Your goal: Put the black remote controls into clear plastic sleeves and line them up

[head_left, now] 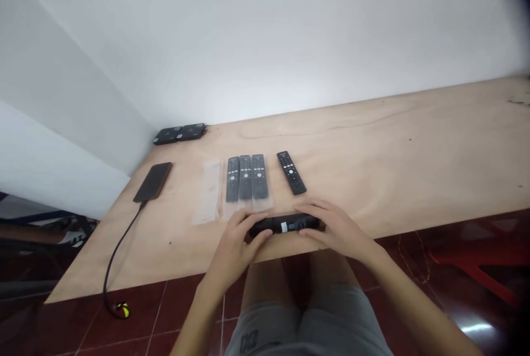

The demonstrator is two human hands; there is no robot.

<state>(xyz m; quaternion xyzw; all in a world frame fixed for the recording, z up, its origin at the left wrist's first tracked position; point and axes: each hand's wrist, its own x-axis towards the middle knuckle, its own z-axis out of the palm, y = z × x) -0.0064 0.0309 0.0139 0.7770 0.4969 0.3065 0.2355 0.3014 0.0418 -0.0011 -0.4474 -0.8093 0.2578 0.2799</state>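
Near the table's front edge, a black remote control [292, 226] lies sideways between my hands, its back with a small white label showing. My left hand [244, 234] grips its left end between thumb and fingers. Round the right end my right hand [329, 227] is closed the same way. Just beyond, another black remote [291, 173] lies buttons up on the wood. Left of it, three remotes [245, 176] rest side by side in cloudy plastic sleeves. Flat clear plastic sleeves [209, 190] lie farther left.
A dark phone [153, 182] lies on the left of the wooden table [393, 152], its black cable [120, 245] hanging over the front edge. Two flat black boxes [191, 131] sit in the back left corner by the wall. A red stool [476, 262] stands at lower right.
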